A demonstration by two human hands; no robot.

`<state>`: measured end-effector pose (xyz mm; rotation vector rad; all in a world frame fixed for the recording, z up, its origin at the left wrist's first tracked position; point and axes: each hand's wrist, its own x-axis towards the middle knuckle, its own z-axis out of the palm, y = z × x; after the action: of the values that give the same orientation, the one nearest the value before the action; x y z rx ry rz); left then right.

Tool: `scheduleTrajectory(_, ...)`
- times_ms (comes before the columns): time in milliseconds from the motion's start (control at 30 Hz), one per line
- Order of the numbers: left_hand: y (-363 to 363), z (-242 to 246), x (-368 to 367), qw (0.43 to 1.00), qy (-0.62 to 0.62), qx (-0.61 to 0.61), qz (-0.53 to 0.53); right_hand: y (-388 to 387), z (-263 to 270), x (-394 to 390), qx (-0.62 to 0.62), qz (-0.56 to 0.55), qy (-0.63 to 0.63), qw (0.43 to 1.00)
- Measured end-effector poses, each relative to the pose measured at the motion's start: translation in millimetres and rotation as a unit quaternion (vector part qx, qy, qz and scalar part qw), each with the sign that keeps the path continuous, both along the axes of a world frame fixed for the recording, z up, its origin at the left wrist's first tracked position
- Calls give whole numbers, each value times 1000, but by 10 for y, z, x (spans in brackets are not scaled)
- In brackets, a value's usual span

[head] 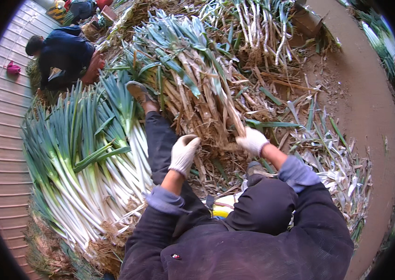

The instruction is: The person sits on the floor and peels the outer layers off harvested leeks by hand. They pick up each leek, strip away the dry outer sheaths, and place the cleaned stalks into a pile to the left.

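Note:
Wearing a white knit glove, my right hand (252, 141) is closed around the lower end of an unpeeled leek or large green onion (231, 112), its leaves lying up and to the left. My left hand (184, 154), gloved too, is raised over my lap with fingers curled and apart, nothing visible in it. Between and beyond the hands lies a heap of unpeeled stalks (197, 84) with brown dry skins and matted roots. Left of my leg, cleaned stalks (78, 175) with white shafts and green leaves lie side by side, roots towards me.
Another person (66, 57) in dark clothing bends over at the upper left. More stalks (264, 28) lie at the top. Peeled skins and leaf scraps (344, 175) cover the ground at right, beside a brown dirt path (372, 115). A ribbed sheet surface (5, 150) runs along the left.

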<state>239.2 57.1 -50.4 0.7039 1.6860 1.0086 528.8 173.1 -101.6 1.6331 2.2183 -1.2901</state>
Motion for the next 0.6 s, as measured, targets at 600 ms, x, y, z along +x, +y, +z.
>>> scheduleTrajectory(600,862,-1200,2984,906,-398,-81,120,-3096,-447,4042,200,-125,-97,967)
